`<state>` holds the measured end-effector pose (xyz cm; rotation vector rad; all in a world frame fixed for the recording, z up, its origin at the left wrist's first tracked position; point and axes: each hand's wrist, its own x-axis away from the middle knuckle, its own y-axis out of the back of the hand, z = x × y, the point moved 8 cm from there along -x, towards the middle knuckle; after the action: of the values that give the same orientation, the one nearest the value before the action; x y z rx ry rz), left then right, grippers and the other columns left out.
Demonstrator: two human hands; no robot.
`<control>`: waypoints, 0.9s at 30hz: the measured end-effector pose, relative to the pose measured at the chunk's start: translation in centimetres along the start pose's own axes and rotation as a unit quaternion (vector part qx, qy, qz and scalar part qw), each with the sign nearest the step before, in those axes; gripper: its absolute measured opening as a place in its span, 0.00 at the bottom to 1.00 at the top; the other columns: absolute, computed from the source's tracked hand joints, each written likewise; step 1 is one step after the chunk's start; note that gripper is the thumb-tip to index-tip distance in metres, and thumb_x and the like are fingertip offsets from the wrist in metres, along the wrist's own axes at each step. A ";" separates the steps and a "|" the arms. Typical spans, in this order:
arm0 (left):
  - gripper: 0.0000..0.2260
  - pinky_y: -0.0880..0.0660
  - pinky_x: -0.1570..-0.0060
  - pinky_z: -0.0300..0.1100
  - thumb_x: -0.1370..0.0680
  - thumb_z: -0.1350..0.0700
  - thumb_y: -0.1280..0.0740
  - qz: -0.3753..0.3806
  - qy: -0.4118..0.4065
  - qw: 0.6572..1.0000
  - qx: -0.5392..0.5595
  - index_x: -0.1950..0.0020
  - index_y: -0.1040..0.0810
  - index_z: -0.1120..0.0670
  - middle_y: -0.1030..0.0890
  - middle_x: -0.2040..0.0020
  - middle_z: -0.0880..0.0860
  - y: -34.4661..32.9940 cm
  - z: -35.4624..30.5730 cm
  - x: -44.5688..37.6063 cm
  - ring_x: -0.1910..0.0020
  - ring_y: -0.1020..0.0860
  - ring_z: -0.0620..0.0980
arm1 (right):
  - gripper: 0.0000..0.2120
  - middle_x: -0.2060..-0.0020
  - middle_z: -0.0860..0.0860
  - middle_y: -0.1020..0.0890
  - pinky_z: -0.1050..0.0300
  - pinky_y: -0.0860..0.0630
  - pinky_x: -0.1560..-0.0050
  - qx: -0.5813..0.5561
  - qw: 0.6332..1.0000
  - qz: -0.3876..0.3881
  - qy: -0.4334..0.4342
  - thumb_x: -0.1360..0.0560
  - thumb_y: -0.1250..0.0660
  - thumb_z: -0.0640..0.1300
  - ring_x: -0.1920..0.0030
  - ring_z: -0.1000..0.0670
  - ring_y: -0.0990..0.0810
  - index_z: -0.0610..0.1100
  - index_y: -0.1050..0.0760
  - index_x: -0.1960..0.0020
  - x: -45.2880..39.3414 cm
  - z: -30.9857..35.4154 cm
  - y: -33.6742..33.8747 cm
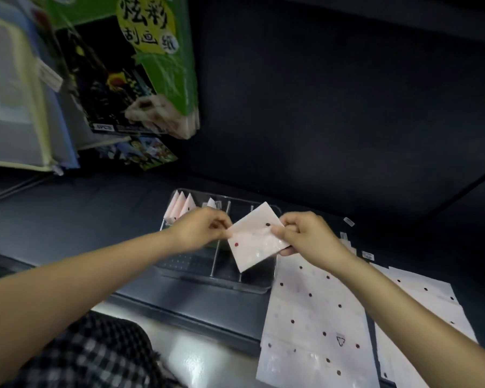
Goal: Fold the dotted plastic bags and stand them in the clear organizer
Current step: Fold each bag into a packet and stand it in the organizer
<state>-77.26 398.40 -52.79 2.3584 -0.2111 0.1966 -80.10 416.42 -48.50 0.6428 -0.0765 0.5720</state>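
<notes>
At the far left of the dark shelf, note the hanging packets (140,79), which play no part in this step. Moving right, the clear organizer (179,271) holds several folded bags (181,205) standing upright in its left slots; the middle and right slots look free. Your left hand (199,229) pinches the left edge of the folded bag (256,238) between thumb and fingertips. This bag hangs in the air directly above the organizer's right half, its long axis tilted, rising from lower left to upper right. Your right hand (305,233) grips the right edge, thumb on top and fingers curled beneath. Both hands sit about equally near the slots, so either could lower the bag; the likely requirement is to turn the long axis parallel to the dividers before descent. Further right, the unfolded dotted bags (314,317) lie flat in a stack, just beside the organizer.
</notes>
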 end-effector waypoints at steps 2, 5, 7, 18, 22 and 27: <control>0.08 0.29 0.49 0.41 0.22 0.51 0.36 -0.086 0.026 0.986 -0.142 0.44 0.23 0.44 0.22 0.44 0.47 1.9 2.1 -0.4 0.46 0.27 0.45 | 0.07 0.64 0.50 0.18 0.56 0.17 0.61 -0.053 0.997 -0.051 -0.019 0.23 0.36 0.40 0.65 0.53 0.16 0.41 0.26 0.59 -2.1 -0.1 -0.3; 0.15 0.33 0.41 0.46 0.20 0.49 0.41 -0.056 0.079 0.976 -0.193 0.33 0.30 0.41 0.32 0.35 0.52 1.6 5.0 -1.0 0.35 0.36 0.53 | 0.07 0.53 0.45 0.18 0.59 0.19 0.66 -0.080 0.991 -0.096 -0.044 0.23 0.36 0.39 0.63 0.52 0.17 0.41 0.29 0.59 -5.0 0.0 -1.0; 0.18 0.34 0.36 0.50 0.20 0.48 0.43 0.001 0.099 0.971 -0.220 0.30 0.34 0.43 0.35 0.31 0.53 0.7 6.3 -1.4 0.32 0.39 0.54 | 0.07 0.51 0.43 0.19 0.61 0.19 0.68 -0.074 0.991 -0.096 -0.055 0.23 0.36 0.39 0.61 0.51 0.17 0.41 0.30 0.59 -6.6 0.2 -2.2; 0.23 0.34 0.34 0.50 0.19 0.47 0.44 -0.022 0.122 0.978 -0.170 0.26 0.37 0.53 0.38 0.28 0.51 1.9 8.3 -1.3 0.29 0.43 0.53 | 0.07 0.50 0.39 0.20 0.55 0.29 0.61 0.235 0.964 -0.125 -0.028 0.22 0.42 0.40 0.52 0.40 0.21 0.37 0.29 0.48 -12.0 2.7 -7.7; 0.21 0.31 0.37 0.49 0.19 0.48 0.44 -0.025 0.083 0.973 -0.214 0.27 0.37 0.51 0.36 0.29 0.50 1.8 7.9 -1.2 0.30 0.42 0.51 | 0.10 0.47 0.39 0.21 0.53 0.28 0.57 0.306 0.946 -0.102 -0.040 0.22 0.44 0.37 0.47 0.39 0.21 0.37 0.30 0.43 -13.0 2.9 -10.8; 0.21 0.30 0.39 0.48 0.19 0.49 0.44 -0.023 0.055 0.967 -0.248 0.27 0.37 0.50 0.35 0.30 0.48 2.0 8.0 -1.0 0.33 0.39 0.51 | 0.11 0.49 0.41 0.21 0.53 0.26 0.52 0.215 0.970 -0.055 -0.097 0.22 0.40 0.44 0.47 0.41 0.22 0.39 0.27 0.44 -14.1 1.2 -13.5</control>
<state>-78.02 391.44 -57.31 1.8474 -0.1336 0.2225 -84.70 400.12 -58.26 1.1176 -0.1000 0.4188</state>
